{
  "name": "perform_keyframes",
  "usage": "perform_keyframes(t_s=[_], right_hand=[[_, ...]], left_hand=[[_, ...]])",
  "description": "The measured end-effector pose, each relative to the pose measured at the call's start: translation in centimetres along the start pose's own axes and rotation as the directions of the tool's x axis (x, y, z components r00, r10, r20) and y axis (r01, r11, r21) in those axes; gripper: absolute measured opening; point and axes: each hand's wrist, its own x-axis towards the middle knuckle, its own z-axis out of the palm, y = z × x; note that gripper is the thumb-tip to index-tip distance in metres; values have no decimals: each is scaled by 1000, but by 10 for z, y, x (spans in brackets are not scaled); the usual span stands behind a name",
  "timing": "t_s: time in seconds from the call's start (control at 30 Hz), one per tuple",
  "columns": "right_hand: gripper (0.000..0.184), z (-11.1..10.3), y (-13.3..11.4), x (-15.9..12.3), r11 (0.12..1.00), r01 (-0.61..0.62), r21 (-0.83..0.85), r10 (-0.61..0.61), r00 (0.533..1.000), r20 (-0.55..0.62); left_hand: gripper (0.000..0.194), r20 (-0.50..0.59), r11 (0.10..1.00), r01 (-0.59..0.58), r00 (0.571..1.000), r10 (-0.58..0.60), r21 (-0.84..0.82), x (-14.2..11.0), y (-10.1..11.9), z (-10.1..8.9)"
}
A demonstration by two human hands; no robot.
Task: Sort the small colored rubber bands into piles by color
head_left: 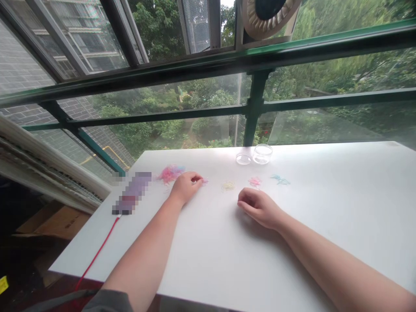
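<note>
My left hand [186,188] is at the small purple pile [204,182], thumb and fingertips pinched together; whatever is between them is too small to make out. My right hand [258,207] rests on the white table with its fingers curled in, and their inside is hidden. Beyond it lie a pink pile [255,181] and a light blue pile [280,179] of thin pieces that look like small rubber bands. A pale yellow pile [228,186] sits between my hands. Left of my left hand is a larger mixed heap [171,173], mostly pink and red with some blue.
A clear round jar [262,154] and a clear lid [243,159] stand at the table's [208,251] far edge. A blurred-out purple object [134,193] with a red cable [99,253] lies at left. Behind the table runs a green window railing [256,104].
</note>
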Motion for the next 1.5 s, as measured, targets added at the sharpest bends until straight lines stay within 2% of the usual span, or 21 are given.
perform_keyframes(t_s=[0.23, 0.6, 0.87, 1.07, 1.27, 1.37, 1.5], right_hand=[[8, 1, 2, 0, 1000, -12, 8, 12, 1000, 8], [8, 1, 2, 2, 1000, -6, -6, 6, 1000, 6], [8, 0, 3, 2, 1000, 0, -17, 0, 1000, 5], [8, 0, 3, 2, 1000, -3, -6, 3, 1000, 7], [5, 0, 9, 6, 999, -5, 44, 5, 1000, 0], [11, -1, 13, 8, 998, -20, 65, 19, 1000, 12], [13, -3, 13, 10, 999, -23, 47, 22, 1000, 13]], left_hand=[[15, -13, 999, 40, 999, -40, -12, 2, -5, 2], [18, 0, 1000, 10, 1000, -10, -2, 2, -4, 6], [28, 5, 1000, -19, 1000, 19, 2, 3, -8, 6], [38, -45, 997, -80, 996, 81, 6, 5, -13, 6], [43, -97, 997, -65, 993, 60, -51, 5, -9, 12], [38, -89, 993, -87, 993, 80, -82, 5, -4, 13], [22, -37, 989, -93, 995, 89, -115, -1, 5, 7]])
